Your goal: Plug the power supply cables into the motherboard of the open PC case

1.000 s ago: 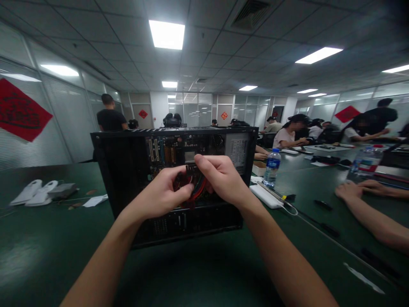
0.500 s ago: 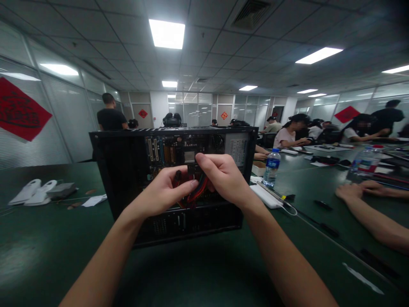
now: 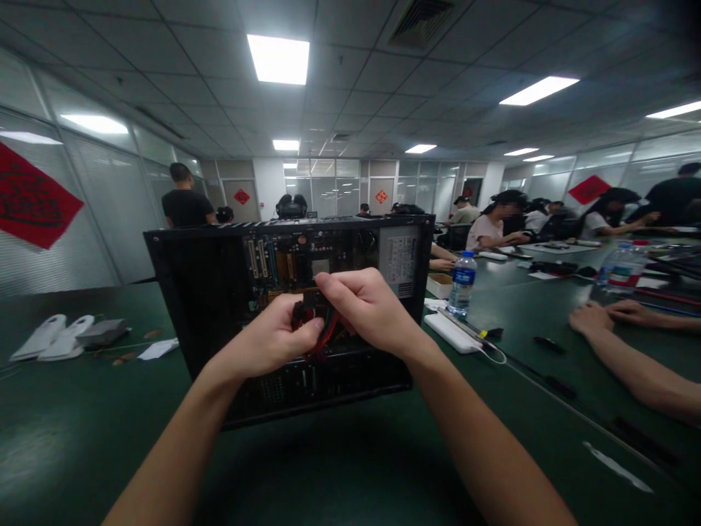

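A black computer case (image 3: 197, 307) stands with its open side towards me on the green table. Inside show the motherboard (image 3: 274, 256) and, at the upper right, a power supply (image 3: 399, 263) with a white label. My left hand (image 3: 277, 332) is closed on a bundle of red and black cables (image 3: 323, 343) in front of the board. With thumb and curled fingers, my right hand (image 3: 366, 307) grips a dark cable connector (image 3: 313, 298) of the same bundle. The hands nearly meet, and their fingers partly hide the bundle.
On the right are a water bottle (image 3: 463, 283), a white power strip (image 3: 452, 333) and a person's forearms (image 3: 629, 358). White slippers (image 3: 60, 337) and a grey block (image 3: 102, 332) lie on the left. Several people sit farther back.
My right hand has shifted left and slightly down, closer to my left hand, with the connector in it. The whole view has drifted slightly, so the case appears farther left.
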Available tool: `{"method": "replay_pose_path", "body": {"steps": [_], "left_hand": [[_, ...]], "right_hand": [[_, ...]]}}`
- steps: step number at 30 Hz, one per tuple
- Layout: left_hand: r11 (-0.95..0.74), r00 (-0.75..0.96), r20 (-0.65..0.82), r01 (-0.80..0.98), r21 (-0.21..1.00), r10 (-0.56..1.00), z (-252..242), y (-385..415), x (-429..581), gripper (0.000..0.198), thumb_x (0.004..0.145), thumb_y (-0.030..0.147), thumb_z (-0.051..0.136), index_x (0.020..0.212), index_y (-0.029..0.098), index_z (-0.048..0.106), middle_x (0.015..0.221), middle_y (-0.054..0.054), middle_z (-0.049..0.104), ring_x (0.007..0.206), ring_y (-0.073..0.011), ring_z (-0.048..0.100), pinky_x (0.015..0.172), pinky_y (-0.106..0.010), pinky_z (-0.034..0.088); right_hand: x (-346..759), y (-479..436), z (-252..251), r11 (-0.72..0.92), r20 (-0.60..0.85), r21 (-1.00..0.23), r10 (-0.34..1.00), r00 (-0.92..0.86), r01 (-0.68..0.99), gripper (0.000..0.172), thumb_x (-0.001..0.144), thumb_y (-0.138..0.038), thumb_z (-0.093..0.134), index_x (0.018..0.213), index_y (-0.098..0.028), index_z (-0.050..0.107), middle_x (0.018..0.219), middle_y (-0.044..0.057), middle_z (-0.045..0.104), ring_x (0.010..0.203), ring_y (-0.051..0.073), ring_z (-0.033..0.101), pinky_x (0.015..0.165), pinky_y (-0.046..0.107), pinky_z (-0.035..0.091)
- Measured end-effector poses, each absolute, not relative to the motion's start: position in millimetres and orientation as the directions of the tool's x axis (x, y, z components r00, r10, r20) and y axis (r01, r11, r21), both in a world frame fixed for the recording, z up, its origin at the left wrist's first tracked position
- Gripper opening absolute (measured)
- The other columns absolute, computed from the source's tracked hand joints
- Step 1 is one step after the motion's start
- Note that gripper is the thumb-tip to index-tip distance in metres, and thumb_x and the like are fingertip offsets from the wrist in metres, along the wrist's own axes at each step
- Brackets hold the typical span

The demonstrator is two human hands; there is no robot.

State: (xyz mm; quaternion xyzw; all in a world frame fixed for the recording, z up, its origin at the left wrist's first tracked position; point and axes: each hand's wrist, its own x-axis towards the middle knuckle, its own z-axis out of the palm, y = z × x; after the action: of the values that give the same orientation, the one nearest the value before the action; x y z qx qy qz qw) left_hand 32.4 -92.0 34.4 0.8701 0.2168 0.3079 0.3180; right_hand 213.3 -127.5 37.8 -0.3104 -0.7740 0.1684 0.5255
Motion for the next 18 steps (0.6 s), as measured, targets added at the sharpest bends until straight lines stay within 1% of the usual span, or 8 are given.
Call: {"method": "replay_pose_path", "body": {"steps": [3,6,11,12,15,18], "left_hand": [[-0.683,0.734,0.373,0.167,0.711,0.568,33,-90,30,0.029,0.085,0.043,0.058,0.076,0.015,0.056,0.068,0.0,0.053,0.062,-0.0117,0.046,0.057,-0.023,0.044],[-0.662,0.722,0.388,0.128,0.738,0.573,33,-90,31,0.029,0.084,0.042,0.062,0.076,0.014,0.057,0.067,0.001,0.054,0.06,-0.011,0.047,0.056,-0.022,0.044],[-0.628,0.697,0.407,0.08,0.774,0.59,39,-95,31,0.026,0.087,0.038,0.066,0.096,0.014,0.065,0.084,-0.003,0.065,0.069,-0.0126,0.057,0.062,-0.022,0.049],[-0.628,0.698,0.401,0.089,0.773,0.593,40,-95,30,0.026,0.086,0.038,0.066,0.096,0.014,0.066,0.084,-0.003,0.065,0.069,-0.0125,0.057,0.062,-0.022,0.049],[-0.649,0.692,0.401,0.129,0.749,0.6,40,-97,30,0.022,0.086,0.035,0.065,0.087,0.013,0.067,0.076,-0.001,0.062,0.064,-0.0112,0.054,0.057,-0.021,0.045],[-0.707,0.647,0.473,0.147,0.692,0.598,38,-100,34,0.017,0.087,0.029,0.061,0.086,0.013,0.065,0.073,0.0,0.06,0.062,-0.0103,0.051,0.057,-0.02,0.043]], "right_hand": [[210,-129,38,0.755,0.712,-0.577,0.652,-0.261,0.311,0.06,0.094,-0.067,0.043,0.057,-0.02,0.041,0.05,-0.004,0.039,0.049,0.008,0.037,0.047,0.024,0.026],[210,-130,38,0.756,0.725,-0.564,0.646,-0.239,0.331,0.059,0.095,-0.065,0.044,0.057,-0.02,0.039,0.05,-0.004,0.039,0.049,0.008,0.036,0.048,0.024,0.026],[212,-127,37,0.773,0.763,-0.52,0.612,-0.209,0.364,0.057,0.098,-0.059,0.042,0.058,-0.02,0.039,0.051,-0.004,0.038,0.05,0.009,0.036,0.049,0.025,0.026],[212,-126,37,0.777,0.769,-0.507,0.603,-0.213,0.372,0.056,0.099,-0.058,0.042,0.058,-0.02,0.039,0.051,-0.004,0.038,0.05,0.009,0.035,0.05,0.025,0.026],[212,-126,36,0.787,0.778,-0.484,0.587,-0.224,0.383,0.055,0.1,-0.054,0.043,0.057,-0.019,0.039,0.051,-0.004,0.038,0.05,0.008,0.035,0.05,0.026,0.026],[212,-126,37,0.78,0.777,-0.497,0.595,-0.205,0.379,0.055,0.1,-0.054,0.043,0.057,-0.019,0.04,0.051,-0.004,0.039,0.05,0.009,0.036,0.05,0.025,0.026]]}}
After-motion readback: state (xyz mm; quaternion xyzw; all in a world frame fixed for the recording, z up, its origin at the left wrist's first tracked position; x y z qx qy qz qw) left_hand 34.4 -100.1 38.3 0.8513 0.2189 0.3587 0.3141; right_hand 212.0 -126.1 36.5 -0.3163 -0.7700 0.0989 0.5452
